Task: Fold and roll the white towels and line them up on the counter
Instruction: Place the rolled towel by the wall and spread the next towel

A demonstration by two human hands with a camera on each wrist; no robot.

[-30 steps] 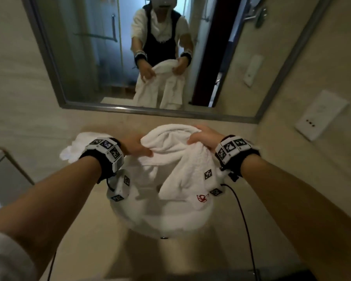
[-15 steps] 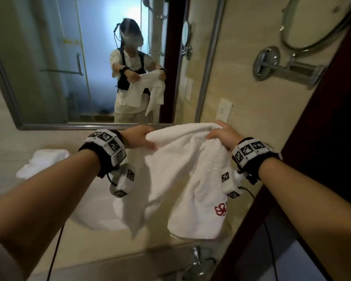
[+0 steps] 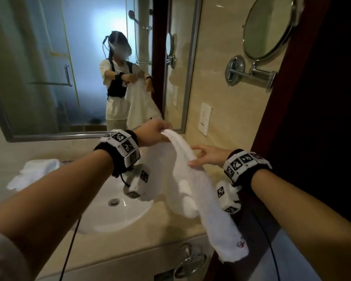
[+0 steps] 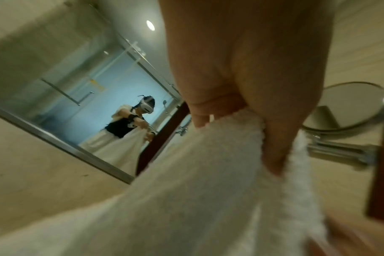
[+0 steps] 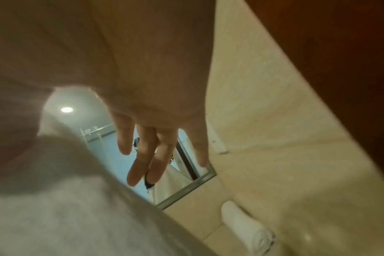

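A white towel (image 3: pixel 193 179) with a small red logo hangs in the air over the counter's right end. My left hand (image 3: pixel 156 132) pinches its top corner, and the left wrist view shows thumb and fingers (image 4: pixel 272 138) clamped on the terry cloth (image 4: pixel 186 199). My right hand (image 3: pixel 199 158) is lower along the towel's edge, its fingers (image 5: pixel 160 155) straight and spread, touching the cloth (image 5: pixel 66 216) without curling round it. A rolled white towel (image 5: pixel 245 225) lies on the counter by the wall. Another towel (image 3: pixel 34 173) lies crumpled at the left of the sink.
A white sink basin (image 3: pixel 101 218) is set into the beige counter (image 3: pixel 170 226). A large wall mirror (image 3: pixel 49 78) stands behind it, and a round swing-arm mirror (image 3: pixel 267 27) is on the right wall. A dark door frame (image 3: pixel 292 118) bounds the right; a towel ring (image 3: pixel 190 262) hangs below.
My right hand has let go of the towel's top edge and dropped lower with fingers opened. The left hand rose, so the towel now hangs long from it. My view turned right.
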